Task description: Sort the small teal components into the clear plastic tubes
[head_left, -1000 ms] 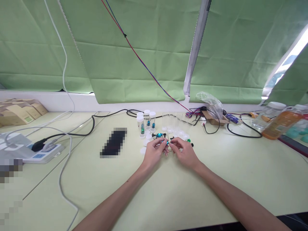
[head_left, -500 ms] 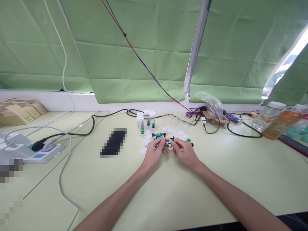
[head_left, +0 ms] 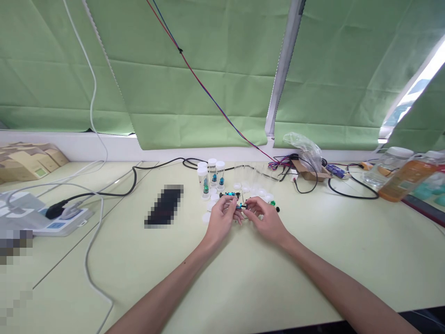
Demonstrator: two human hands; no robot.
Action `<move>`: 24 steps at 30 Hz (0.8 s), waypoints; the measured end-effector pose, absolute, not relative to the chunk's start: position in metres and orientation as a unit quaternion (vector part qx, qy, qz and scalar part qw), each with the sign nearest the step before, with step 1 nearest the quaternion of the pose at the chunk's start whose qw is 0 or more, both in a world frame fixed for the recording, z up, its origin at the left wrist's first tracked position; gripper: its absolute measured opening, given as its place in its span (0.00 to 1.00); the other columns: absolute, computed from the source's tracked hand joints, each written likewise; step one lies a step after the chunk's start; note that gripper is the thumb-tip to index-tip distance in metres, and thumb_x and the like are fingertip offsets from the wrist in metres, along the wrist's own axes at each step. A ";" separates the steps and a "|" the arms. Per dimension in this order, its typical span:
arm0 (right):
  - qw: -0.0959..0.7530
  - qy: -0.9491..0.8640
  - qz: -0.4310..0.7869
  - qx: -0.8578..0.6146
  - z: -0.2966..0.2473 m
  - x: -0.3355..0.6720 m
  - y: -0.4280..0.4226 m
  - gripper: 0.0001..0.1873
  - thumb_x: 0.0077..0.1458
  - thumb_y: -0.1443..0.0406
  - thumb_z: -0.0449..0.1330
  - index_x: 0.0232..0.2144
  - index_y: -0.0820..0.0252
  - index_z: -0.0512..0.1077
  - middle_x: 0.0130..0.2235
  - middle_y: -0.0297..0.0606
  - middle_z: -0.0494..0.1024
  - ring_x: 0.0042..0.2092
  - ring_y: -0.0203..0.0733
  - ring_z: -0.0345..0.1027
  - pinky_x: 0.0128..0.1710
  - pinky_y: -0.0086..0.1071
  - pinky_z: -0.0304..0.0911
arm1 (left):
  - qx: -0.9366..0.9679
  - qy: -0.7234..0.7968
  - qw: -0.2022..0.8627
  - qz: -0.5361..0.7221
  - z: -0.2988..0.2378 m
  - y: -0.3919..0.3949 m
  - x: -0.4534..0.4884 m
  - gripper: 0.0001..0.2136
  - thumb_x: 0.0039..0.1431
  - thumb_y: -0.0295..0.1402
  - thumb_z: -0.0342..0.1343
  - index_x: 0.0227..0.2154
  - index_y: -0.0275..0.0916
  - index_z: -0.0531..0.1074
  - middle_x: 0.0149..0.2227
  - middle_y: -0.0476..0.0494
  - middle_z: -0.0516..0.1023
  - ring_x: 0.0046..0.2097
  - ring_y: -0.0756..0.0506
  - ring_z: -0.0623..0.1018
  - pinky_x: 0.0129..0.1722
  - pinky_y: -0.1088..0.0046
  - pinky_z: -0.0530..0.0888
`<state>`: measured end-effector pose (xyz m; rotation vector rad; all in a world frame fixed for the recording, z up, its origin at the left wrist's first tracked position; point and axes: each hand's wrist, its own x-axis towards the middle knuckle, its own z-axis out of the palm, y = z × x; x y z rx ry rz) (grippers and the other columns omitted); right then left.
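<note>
Head view: at the far left of the pale green table [head_left: 347, 232], a stack of brown paper packets [head_left: 29, 162] is seen. In front of it lies a white power strip [head_left: 67, 220] with a black plug [head_left: 55, 211] seated in it. A white cable [head_left: 91, 241] is looped across the table beside the strip, and a black cable [head_left: 134, 178] is run from the plug toward the back. A dark flat thing, blurred out [head_left: 164, 205], is laid to the right of these.

Next, four clear plastic vials with white caps [head_left: 211, 175] are stood upright in a close group. Small blue and green pieces can be made out inside three of them. Loose white caps [head_left: 207, 216] are scattered just in front.

The left hand [head_left: 222, 217] is curled, with thumb and forefinger closed on one end of a small blue-and-black part [head_left: 239, 207]. This part is held just above the table, in front of the vials. The right hand [head_left: 266, 219] is curled likewise and is pinched on the other end of the same part, so the fingertips of both hands nearly meet.

Behind the hands a row of clear uncapped vials [head_left: 243, 174] is stood; their contents cannot be told. A small green piece [head_left: 272, 203] lies just beside the right hand.

Farther right, a small cardboard box under a crumpled clear bag [head_left: 306, 155] is set among tangled black wires [head_left: 351, 191]. At the edge, a clear jar with a white lid [head_left: 387, 164] and a bottle of orange liquid [head_left: 405, 178] are laid.
</note>
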<state>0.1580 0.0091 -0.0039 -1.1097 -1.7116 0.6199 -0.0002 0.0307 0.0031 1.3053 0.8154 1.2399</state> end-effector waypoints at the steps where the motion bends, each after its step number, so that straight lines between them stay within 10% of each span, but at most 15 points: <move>1: 0.482 -0.705 0.252 -0.456 -0.004 0.158 0.009 0.10 0.59 0.59 0.58 0.41 0.57 0.69 0.35 0.37 0.76 0.35 0.39 0.71 0.33 0.31 0.66 | 0.551 0.344 0.550 0.526 0.003 0.031 0.000 0.15 0.56 0.45 0.58 0.34 0.37 0.68 0.24 0.49 0.72 0.24 0.48 0.76 0.23 0.71 0.74; 24: 0.452 -0.718 0.233 -0.476 -0.003 0.159 0.010 0.20 0.65 0.56 0.49 0.23 0.58 0.64 0.22 0.31 0.68 0.25 0.35 0.60 0.28 0.29 0.56 | 0.556 0.336 0.560 0.515 0.004 0.029 0.000 0.14 0.55 0.44 0.59 0.30 0.38 0.66 0.23 0.50 0.72 0.24 0.48 0.75 0.24 0.71 0.74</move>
